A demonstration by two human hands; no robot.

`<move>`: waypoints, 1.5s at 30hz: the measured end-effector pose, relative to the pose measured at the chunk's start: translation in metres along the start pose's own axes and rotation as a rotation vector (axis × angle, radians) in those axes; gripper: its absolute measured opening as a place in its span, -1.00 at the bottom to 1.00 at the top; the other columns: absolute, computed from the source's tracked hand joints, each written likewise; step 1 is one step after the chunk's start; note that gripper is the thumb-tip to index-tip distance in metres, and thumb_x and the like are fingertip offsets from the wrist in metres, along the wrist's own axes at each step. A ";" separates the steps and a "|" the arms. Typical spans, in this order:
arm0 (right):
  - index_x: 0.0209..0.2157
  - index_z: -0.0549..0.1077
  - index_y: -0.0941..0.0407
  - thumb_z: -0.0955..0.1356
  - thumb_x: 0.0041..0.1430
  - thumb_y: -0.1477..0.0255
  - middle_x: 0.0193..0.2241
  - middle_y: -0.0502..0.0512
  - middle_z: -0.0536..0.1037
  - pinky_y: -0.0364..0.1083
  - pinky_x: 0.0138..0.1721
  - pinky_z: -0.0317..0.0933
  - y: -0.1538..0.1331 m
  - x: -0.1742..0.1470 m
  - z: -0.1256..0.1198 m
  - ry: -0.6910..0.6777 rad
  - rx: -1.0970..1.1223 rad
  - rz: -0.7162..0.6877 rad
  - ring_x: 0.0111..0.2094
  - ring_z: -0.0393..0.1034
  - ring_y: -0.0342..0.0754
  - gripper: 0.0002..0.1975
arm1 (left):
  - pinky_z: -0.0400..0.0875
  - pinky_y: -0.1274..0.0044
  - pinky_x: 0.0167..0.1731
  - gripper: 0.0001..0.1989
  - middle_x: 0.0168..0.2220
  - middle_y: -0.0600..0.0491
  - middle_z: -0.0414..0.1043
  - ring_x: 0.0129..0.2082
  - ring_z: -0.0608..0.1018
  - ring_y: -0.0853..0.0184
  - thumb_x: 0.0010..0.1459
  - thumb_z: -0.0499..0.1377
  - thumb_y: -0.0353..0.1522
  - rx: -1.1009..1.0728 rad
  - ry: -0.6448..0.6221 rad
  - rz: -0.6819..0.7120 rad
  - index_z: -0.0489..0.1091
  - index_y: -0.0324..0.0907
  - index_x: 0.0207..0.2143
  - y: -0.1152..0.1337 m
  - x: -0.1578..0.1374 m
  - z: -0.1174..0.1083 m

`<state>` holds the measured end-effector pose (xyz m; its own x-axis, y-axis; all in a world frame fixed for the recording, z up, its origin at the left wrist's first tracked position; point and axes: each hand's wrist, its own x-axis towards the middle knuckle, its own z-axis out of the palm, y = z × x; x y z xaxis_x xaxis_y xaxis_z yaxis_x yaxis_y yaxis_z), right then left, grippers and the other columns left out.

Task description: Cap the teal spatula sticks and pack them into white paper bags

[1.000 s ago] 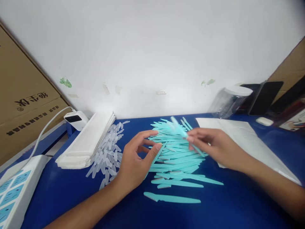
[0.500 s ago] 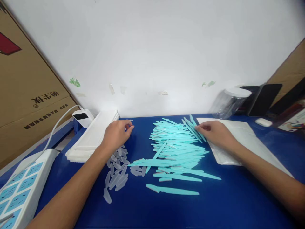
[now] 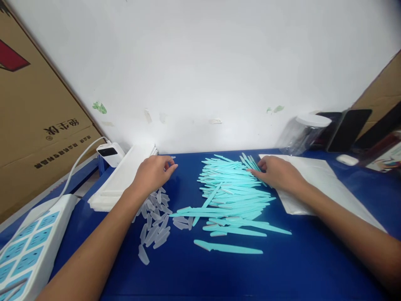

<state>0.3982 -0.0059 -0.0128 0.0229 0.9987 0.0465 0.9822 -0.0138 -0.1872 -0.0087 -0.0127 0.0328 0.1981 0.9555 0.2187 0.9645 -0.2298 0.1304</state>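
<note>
My left hand (image 3: pixel 155 172) hovers over the left side of the table, fingers curled, thumb close to the index finger. Whether it holds anything is unclear; a small translucent piece shows beside its fingertips. Below it lie loose translucent blade caps (image 3: pixel 152 234). My right hand (image 3: pixel 277 172) is at the upper right edge of a pile of turquoise eyebrow razors (image 3: pixel 232 184). Its thumb and curled fingers close around a few razors (image 3: pixel 249 161) that lie slanted there, partly hidden by the hand. One razor (image 3: pixel 230 248) lies apart at the front.
White flat packs (image 3: pixel 114 184) are stacked at left, near a white device (image 3: pixel 111 154) on a cable and a power strip (image 3: pixel 28 246). A white sheet-like packet (image 3: pixel 313 173) lies under my right forearm. A clear jar (image 3: pixel 302 133) stands behind, against the wall.
My right hand has moved slightly left and its thumb now reaches further over the slanted razors, which are more covered. My left hand has barely moved.
</note>
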 end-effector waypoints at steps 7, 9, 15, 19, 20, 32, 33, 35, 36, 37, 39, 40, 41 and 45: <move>-0.31 0.55 0.09 0.35 0.45 0.04 -0.30 0.23 0.70 0.01 -0.32 0.23 0.008 0.007 -0.005 -0.102 -0.067 -0.012 -0.26 0.58 0.15 -0.58 | 0.43 0.31 -0.22 -0.62 -0.13 -0.16 0.71 -0.09 0.67 -0.09 0.42 0.13 -0.12 0.192 0.015 -0.120 0.64 -0.14 -0.07 -0.030 0.002 -0.020; -0.32 0.53 0.11 0.31 0.48 0.10 -0.31 0.29 0.68 0.03 -0.33 0.22 0.008 0.005 -0.006 -0.129 -0.113 -0.015 -0.28 0.58 0.19 -0.58 | 0.47 0.26 -0.16 -0.60 -0.05 -0.22 0.70 -0.02 0.66 -0.16 0.41 0.12 -0.12 0.259 0.008 -0.183 0.64 -0.16 -0.03 -0.044 0.002 -0.024; -0.03 0.54 0.29 0.24 0.51 0.33 -0.08 0.56 0.66 0.08 -0.25 0.23 -0.006 0.001 -0.005 -0.142 -0.214 0.005 -0.10 0.63 0.36 -0.65 | 0.52 0.12 -0.02 -0.36 0.15 -0.40 0.59 0.15 0.60 -0.33 0.36 0.13 0.04 0.302 -0.067 -0.316 0.54 -0.26 0.19 -0.071 0.003 -0.026; 0.00 0.52 0.30 0.23 0.48 0.40 -0.11 0.55 0.68 0.07 -0.25 0.21 -0.011 0.002 -0.004 -0.154 -0.230 0.029 -0.10 0.64 0.36 -0.68 | 0.55 0.06 -0.09 0.04 0.19 -0.66 0.47 0.12 0.58 -0.47 0.24 0.11 0.26 0.289 -0.186 -0.502 0.30 -0.49 0.36 -0.077 0.001 -0.024; -0.01 0.52 0.28 0.23 0.47 0.40 -0.11 0.53 0.68 0.07 -0.25 0.21 -0.011 0.002 -0.005 -0.156 -0.229 0.030 -0.10 0.64 0.36 -0.69 | 0.55 0.06 -0.10 0.07 0.17 -0.67 0.48 0.11 0.59 -0.47 0.23 0.12 0.25 0.285 -0.212 -0.527 0.25 -0.52 0.38 -0.078 0.001 -0.023; 0.01 0.32 0.22 0.19 0.51 0.38 -0.32 0.36 0.66 0.03 -0.35 0.09 0.009 0.000 -0.010 -0.111 -0.094 0.011 -0.29 0.60 0.28 -0.78 | 0.49 0.03 -0.10 -0.47 0.07 -0.61 0.55 0.05 0.62 -0.43 0.36 -0.06 -0.26 0.306 -0.110 -0.545 0.55 -0.40 0.08 -0.060 -0.002 -0.044; 0.01 0.31 0.21 0.19 0.51 0.36 -0.34 0.35 0.65 0.03 -0.36 0.09 0.011 0.001 -0.010 -0.100 -0.081 0.004 -0.31 0.59 0.27 -0.78 | 0.48 0.03 -0.12 -0.48 0.04 -0.61 0.56 0.02 0.62 -0.44 0.36 -0.07 -0.28 0.315 -0.045 -0.542 0.54 -0.40 0.08 -0.054 -0.005 -0.048; 0.02 0.30 0.19 0.17 0.53 0.32 -0.35 0.34 0.64 0.03 -0.37 0.10 0.015 0.001 -0.008 -0.070 -0.053 -0.009 -0.33 0.57 0.27 -0.75 | 0.47 0.03 -0.13 -0.54 -0.10 -0.51 0.58 -0.06 0.62 -0.41 0.36 -0.03 -0.25 0.307 0.199 -0.515 0.53 -0.37 0.01 -0.039 -0.011 -0.057; 0.03 0.29 0.19 0.16 0.54 0.30 -0.35 0.35 0.64 0.03 -0.37 0.11 0.017 0.001 -0.008 -0.051 -0.037 -0.013 -0.33 0.56 0.26 -0.74 | 0.46 0.05 -0.13 -0.60 -0.19 -0.40 0.57 -0.11 0.61 -0.35 0.36 -0.01 -0.25 0.263 0.339 -0.495 0.52 -0.32 -0.06 -0.032 -0.014 -0.060; 0.03 0.28 0.19 0.15 0.54 0.29 -0.34 0.35 0.64 0.02 -0.36 0.12 0.018 0.001 -0.008 -0.030 -0.022 -0.013 -0.33 0.56 0.26 -0.73 | 0.46 0.09 -0.12 -0.68 -0.28 -0.26 0.53 -0.16 0.60 -0.24 0.34 0.02 -0.26 0.170 0.484 -0.458 0.49 -0.26 -0.15 -0.025 -0.015 -0.062; 0.05 0.26 0.20 0.13 0.54 0.29 -0.33 0.37 0.64 0.02 -0.36 0.14 0.020 0.001 -0.011 0.017 0.005 -0.009 -0.34 0.55 0.25 -0.72 | 0.46 0.25 -0.13 -0.85 -0.39 -0.02 0.39 -0.27 0.54 0.06 0.30 0.10 -0.29 -0.239 0.715 -0.301 0.39 -0.15 -0.31 -0.012 -0.016 -0.062; 0.05 0.25 0.20 0.13 0.54 0.29 -0.32 0.37 0.63 0.02 -0.37 0.15 0.019 0.000 -0.012 0.038 0.012 -0.007 -0.35 0.54 0.24 -0.72 | 0.45 0.32 -0.17 -0.87 -0.43 0.05 0.31 -0.33 0.48 0.17 0.25 0.13 -0.30 -0.548 0.794 -0.224 0.32 -0.12 -0.37 -0.007 -0.015 -0.060; 0.03 0.24 0.18 0.13 0.54 0.29 -0.32 0.37 0.63 0.02 -0.37 0.16 0.018 -0.001 -0.015 0.061 0.027 -0.010 -0.37 0.53 0.23 -0.73 | 0.46 0.37 -0.20 -0.85 -0.47 0.10 0.26 -0.38 0.44 0.24 0.22 0.16 -0.30 -0.878 0.785 -0.151 0.28 -0.10 -0.40 -0.003 -0.014 -0.057; -0.13 0.19 0.03 0.15 0.53 0.26 -0.36 0.22 0.58 0.02 -0.39 0.27 0.007 -0.012 -0.025 0.145 0.280 -0.084 -0.42 0.51 0.15 -0.85 | 0.59 0.31 0.03 -0.74 -0.40 0.07 0.43 -0.22 0.59 0.22 0.23 0.29 -0.27 -1.782 0.330 -0.063 0.25 -0.07 -0.42 0.013 -0.013 -0.045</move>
<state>0.4098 -0.0194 0.0103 -0.0102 0.9779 0.2087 0.8930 0.1028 -0.4383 -0.0069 -0.0361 0.0747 -0.0805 0.9487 0.3057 -0.3972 -0.3119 0.8631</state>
